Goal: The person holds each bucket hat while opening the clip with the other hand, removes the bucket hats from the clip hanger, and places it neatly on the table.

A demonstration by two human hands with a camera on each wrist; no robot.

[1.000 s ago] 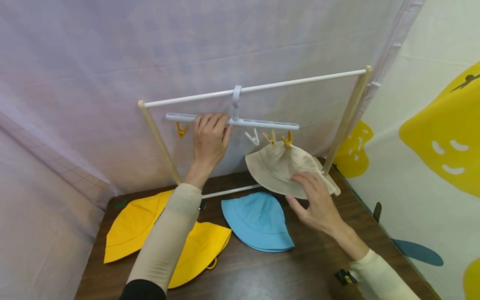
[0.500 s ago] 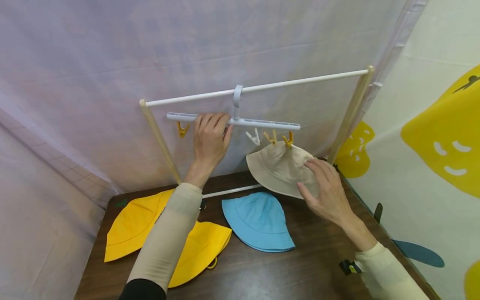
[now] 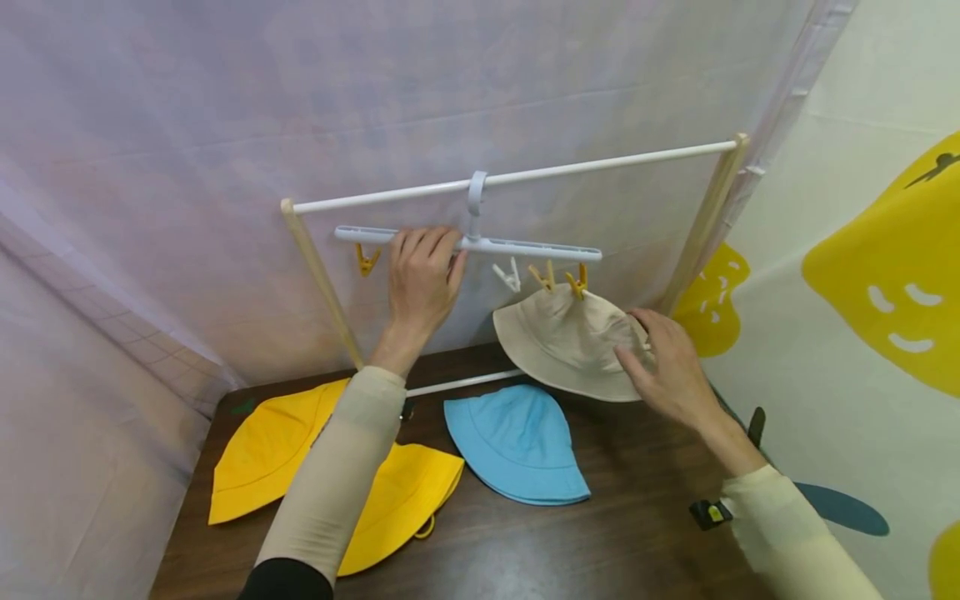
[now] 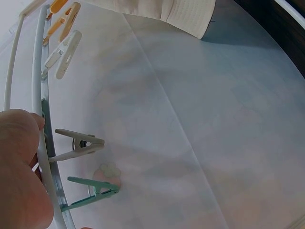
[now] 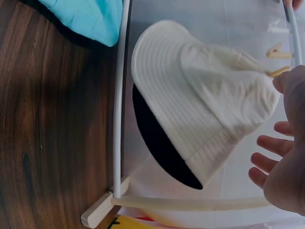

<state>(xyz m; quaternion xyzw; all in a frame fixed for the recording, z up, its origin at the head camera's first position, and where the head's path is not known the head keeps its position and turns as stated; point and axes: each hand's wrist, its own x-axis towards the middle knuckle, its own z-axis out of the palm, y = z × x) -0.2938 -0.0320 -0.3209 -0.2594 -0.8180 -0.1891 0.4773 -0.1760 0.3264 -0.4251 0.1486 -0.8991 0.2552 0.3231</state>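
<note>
My left hand [image 3: 423, 271] grips the white bar of a clip hanger [image 3: 536, 249], left of its hook. From the bar's right end a cream bucket hat [image 3: 555, 337] hangs by its crown, with an orange clip [image 3: 577, 281] on it. My right hand [image 3: 667, 367] is at the hat's right side, thumb and fingers spread apart. In the right wrist view, those fingers [image 5: 269, 162] stand beside the crown with nothing between them. Bare clips hang along the bar, among them a white clip [image 4: 64, 55], a grey clip [image 4: 78, 145] and a teal clip [image 4: 93, 191].
The hanger hooks over the white top rail [image 3: 600, 167] of a wooden-legged rack. On the brown table [image 3: 615, 533] lie a blue bucket hat [image 3: 517, 446] and two yellow hats, one yellow hat [image 3: 277, 446] farther left. A patterned curtain [image 3: 450, 83] hangs behind.
My right hand has moved to the right across the hat's brim and crown to its right side. My left hand stays on the hanger bar, and the hat hangs in nearly the same place.
</note>
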